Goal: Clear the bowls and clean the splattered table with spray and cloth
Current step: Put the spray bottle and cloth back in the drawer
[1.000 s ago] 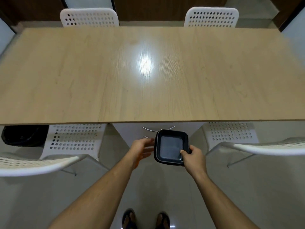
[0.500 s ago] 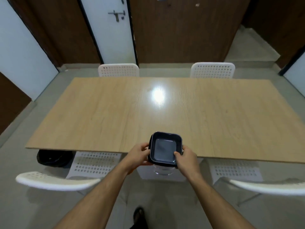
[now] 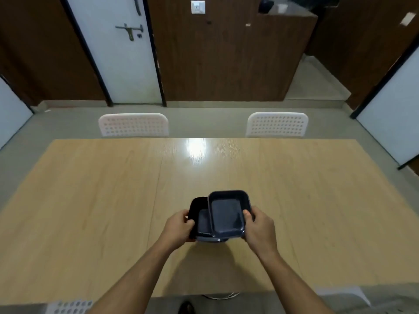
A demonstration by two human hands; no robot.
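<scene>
Two dark square bowls are over the near middle of the light wooden table (image 3: 90, 200). The upper bowl (image 3: 227, 213) is shifted right and tilted, and my right hand (image 3: 258, 225) grips its right rim. The lower bowl (image 3: 199, 216) shows at the left, partly covered by the upper one, and my left hand (image 3: 179, 224) grips its left rim. Whether the lower bowl touches the tabletop I cannot tell. No spray bottle or cloth is in sight.
Two white perforated chairs (image 3: 133, 124) (image 3: 277, 123) stand at the table's far side. Part of another chair seat (image 3: 70, 307) shows at the near left edge. Behind are a white door (image 3: 118, 53) and brown wooden panels.
The stacked bowls rose from below the table edge to above the tabletop and moved forward. The upper bowl has slid right off the lower one. The view tilted up toward the room.
</scene>
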